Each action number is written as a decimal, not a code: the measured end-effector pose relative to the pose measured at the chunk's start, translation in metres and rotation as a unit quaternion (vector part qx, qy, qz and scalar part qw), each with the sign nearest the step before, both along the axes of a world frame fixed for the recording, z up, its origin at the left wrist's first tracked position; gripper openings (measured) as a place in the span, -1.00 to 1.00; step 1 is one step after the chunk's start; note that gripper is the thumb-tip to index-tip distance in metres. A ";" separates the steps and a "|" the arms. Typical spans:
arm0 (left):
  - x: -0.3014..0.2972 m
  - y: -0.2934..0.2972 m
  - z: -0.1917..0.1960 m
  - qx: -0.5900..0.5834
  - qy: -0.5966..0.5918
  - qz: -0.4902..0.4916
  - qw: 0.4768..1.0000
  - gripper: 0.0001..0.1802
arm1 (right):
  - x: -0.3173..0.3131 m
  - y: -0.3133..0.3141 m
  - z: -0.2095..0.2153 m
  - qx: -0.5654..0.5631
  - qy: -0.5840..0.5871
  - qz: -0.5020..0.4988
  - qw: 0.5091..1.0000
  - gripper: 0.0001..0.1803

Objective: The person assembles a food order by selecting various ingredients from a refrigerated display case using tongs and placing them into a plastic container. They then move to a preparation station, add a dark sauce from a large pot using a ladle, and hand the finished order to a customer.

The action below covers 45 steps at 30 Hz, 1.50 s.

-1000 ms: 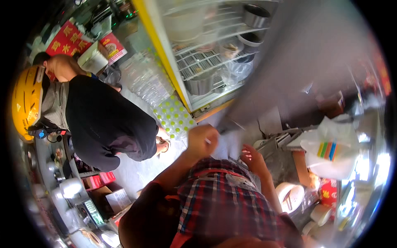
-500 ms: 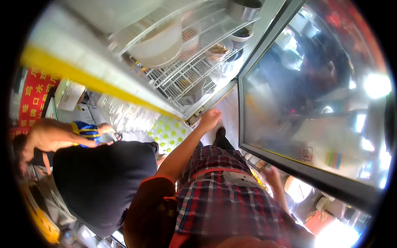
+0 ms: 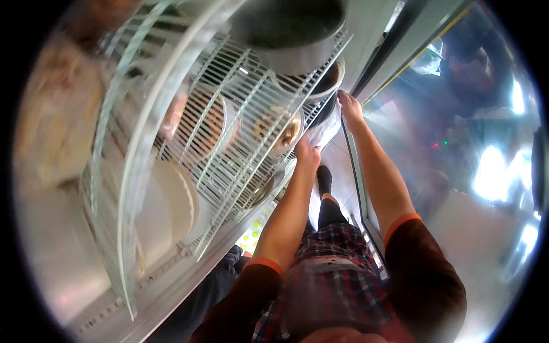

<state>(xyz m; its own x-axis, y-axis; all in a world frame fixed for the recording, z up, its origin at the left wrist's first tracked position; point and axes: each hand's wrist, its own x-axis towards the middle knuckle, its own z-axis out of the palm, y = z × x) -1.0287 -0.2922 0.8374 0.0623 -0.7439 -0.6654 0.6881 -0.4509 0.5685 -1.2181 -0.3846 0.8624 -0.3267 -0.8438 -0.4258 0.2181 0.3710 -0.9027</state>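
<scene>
Both my arms reach forward into an opened glass-door refrigerator. My left hand (image 3: 309, 153) is at the front edge of the wire shelf (image 3: 237, 188), next to a clear tub of pale food pieces (image 3: 277, 127). My right hand (image 3: 350, 107) is farther forward, beside a dark round container (image 3: 326, 108) and close to the door's hinge side. A pale plastic bag or wrap (image 3: 327, 130) shows between the hands. The fingertips of both hands are partly hidden, and whether they grip anything is unclear.
A large metal pot with dark contents (image 3: 291, 28) stands on an upper wire rack. A white tub (image 3: 166, 206) and a tub of reddish food (image 3: 206, 126) sit further left. The glass door (image 3: 446, 171) stands wide at my right. A dark shoe (image 3: 324, 180) is on the floor below.
I have moved in closer to the refrigerator shelves. My left hand has come up to the shelf edge, and my right hand has moved from low at my side to far forward.
</scene>
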 end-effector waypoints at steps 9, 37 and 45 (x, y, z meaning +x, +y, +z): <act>0.000 -0.034 -0.009 0.193 -0.176 -0.024 0.965 -0.57 | -0.025 -0.095 -0.030 0.050 -0.138 0.058 0.987 -0.44; 0.106 0.452 0.124 -0.033 -0.454 -0.226 0.861 -0.60 | -0.018 0.423 0.007 0.021 -0.170 0.072 0.983 -0.55; 0.138 0.580 0.200 -0.052 -0.430 -0.208 0.877 -0.63 | -0.030 0.600 0.006 0.139 0.044 0.118 0.982 -0.57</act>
<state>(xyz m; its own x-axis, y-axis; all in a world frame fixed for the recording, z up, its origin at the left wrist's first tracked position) -0.8903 0.2876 1.0376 0.2160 -0.8751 -0.4330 -0.2267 -0.4763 0.8496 -1.2478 0.2157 0.8681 -0.1813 -0.7554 -0.6297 0.0225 0.6369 -0.7706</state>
